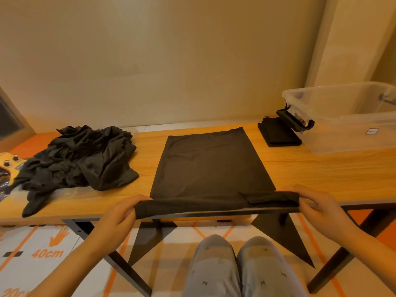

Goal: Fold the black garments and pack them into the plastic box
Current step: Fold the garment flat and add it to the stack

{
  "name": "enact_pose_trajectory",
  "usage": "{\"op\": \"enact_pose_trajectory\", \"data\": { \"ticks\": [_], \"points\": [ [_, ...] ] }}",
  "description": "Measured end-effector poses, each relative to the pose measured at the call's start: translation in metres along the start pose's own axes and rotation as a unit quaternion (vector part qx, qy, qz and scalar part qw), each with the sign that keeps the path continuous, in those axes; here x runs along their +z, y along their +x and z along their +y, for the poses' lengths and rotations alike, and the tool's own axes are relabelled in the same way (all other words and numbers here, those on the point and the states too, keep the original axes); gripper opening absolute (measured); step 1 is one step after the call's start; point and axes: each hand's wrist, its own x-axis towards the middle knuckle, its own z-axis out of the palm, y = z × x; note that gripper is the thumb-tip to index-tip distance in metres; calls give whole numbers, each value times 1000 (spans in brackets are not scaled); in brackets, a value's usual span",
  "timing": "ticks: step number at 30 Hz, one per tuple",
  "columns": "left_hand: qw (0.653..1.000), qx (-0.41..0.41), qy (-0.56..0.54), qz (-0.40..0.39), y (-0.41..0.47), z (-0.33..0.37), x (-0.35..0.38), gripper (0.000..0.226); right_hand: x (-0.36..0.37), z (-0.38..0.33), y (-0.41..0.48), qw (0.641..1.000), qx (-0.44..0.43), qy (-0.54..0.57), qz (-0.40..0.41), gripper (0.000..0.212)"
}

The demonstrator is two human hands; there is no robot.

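A black garment (211,166) lies spread flat in the middle of the wooden table (321,168), its near edge lifted at the table's front. My left hand (120,213) pinches the left end of that lifted edge and my right hand (315,202) pinches the right end. A heap of crumpled black garments (79,159) sits at the left. A folded black garment (278,131) lies by the clear plastic box (351,123), which stands open at the right with a black latch (294,120) on its side.
A yellow device with knobs (8,166) lies at the far left edge beside the heap. A wall runs close behind the table. My knees (233,264) are under the front edge, above a floor marked with orange lines.
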Motion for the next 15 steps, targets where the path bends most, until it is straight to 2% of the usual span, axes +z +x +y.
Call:
{"op": "enact_pose_trajectory", "data": {
  "ticks": [1,2,4,6,8,10,12,14,15],
  "points": [
    [1000,-11,-26,-6,6,5,-5,36,-3,-6,7,1000,12,23,14,59],
    [999,-22,-44,-10,15,7,-11,33,-7,-13,16,999,14,42,23,55],
    [996,-38,-73,-16,35,9,-24,31,-15,-32,38,995,29,87,36,16],
    [991,-52,-123,-19,67,6,-37,36,-23,-40,69,989,45,134,48,42],
    [983,-94,-154,-18,112,-1,-45,37,-27,-43,115,974,70,207,62,37],
    [973,-157,-170,0,166,-21,-46,30,-22,-33,171,960,133,238,70,29],
    [939,-260,-226,-5,209,-50,-41,20,-7,-2,225,942,232,233,64,23],
    [920,-340,-192,-33,239,-65,-30,20,14,37,264,929,339,144,34,21],
    [916,-360,-168,-53,248,-71,-23,23,24,52,274,929,360,78,23,19]
  ]
}}
